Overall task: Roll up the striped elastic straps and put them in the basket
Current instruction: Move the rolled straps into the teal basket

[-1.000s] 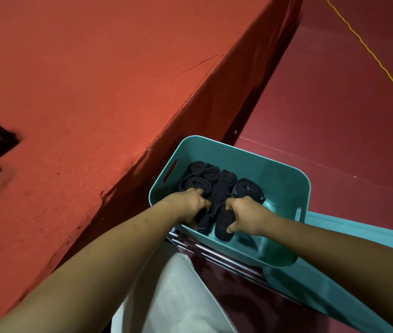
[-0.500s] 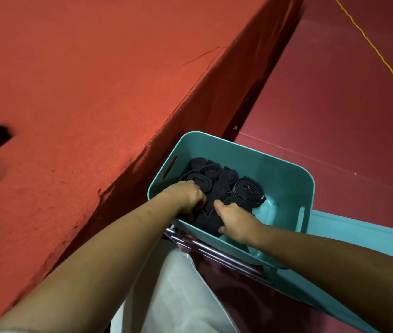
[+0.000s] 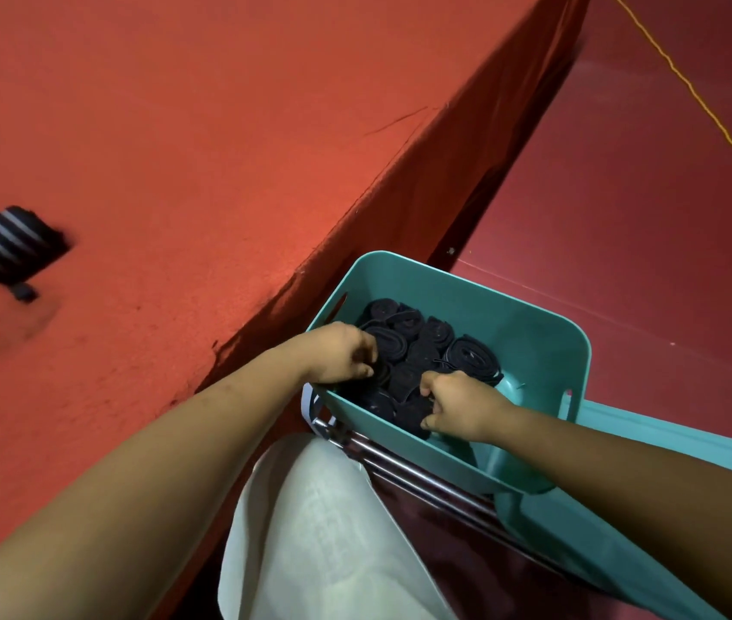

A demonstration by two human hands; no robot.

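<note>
Both left hand [image 3: 341, 354] and right hand [image 3: 460, 407] clutch rolled straps [image 3: 471, 356] inside basket [image 3: 422, 458] near rim.

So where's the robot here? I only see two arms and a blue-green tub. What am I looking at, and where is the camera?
There is no robot: a person works with bare hands. The single picture comes from a camera worn on the head, looking down along the arms. The left hand and the right hand both reach into the teal basket, which holds dark rolled straps. The left hand's fingers curl round one roll. The right hand's fingers are curled down among the rolls, but whether they grip one is hidden. On the red table, far left, lies one striped strap, blurred. The basket stands beside the table, metal bars show below it, and a pale cloth fills the bottom.
</note>
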